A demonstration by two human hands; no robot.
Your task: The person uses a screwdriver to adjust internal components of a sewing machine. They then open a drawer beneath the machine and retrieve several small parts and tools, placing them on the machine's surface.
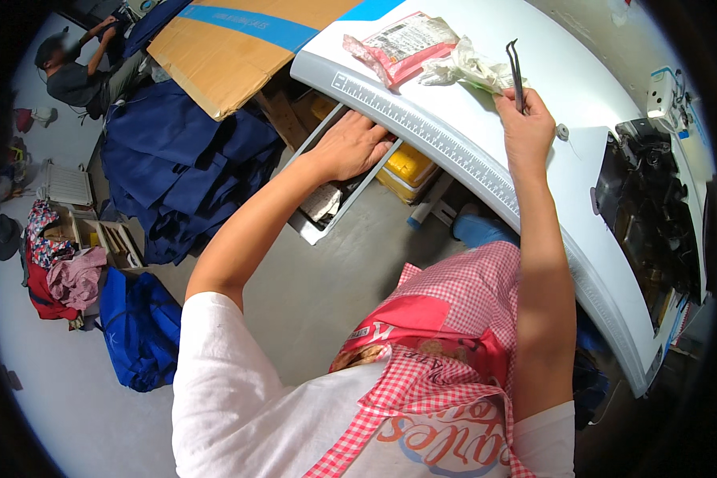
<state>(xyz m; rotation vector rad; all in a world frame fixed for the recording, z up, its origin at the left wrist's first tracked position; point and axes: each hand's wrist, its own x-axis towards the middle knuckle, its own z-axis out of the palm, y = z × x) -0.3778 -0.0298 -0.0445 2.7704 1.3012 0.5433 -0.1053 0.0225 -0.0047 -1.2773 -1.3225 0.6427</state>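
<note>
My right hand (527, 122) grips a pair of dark bent-tip tweezers (515, 69), which point up and away over the white sewing table (472, 30). Its fingertips are at the edge of a crumpled clear plastic bag (469, 64), possibly pinching it. Beside that bag lies a pink plastic mailer (415, 45) with a printed label. A small metal bobbin (563, 132) with loose thread rests just right of my right wrist. My left hand (352, 146) reaches into a grey pull-out drawer (316, 232) beneath the table's ruler-marked edge (418, 125). Its fingertips are partly hidden there.
A dark machine opening (645, 215) is at the table's right. A cardboard sheet (233, 48) adjoins the table's left end. Dark blue fabric (185, 155) is piled on the floor, near a blue bag (137, 328). Yellow containers (407, 170) stand under the table. Another person (77, 74) sits far left.
</note>
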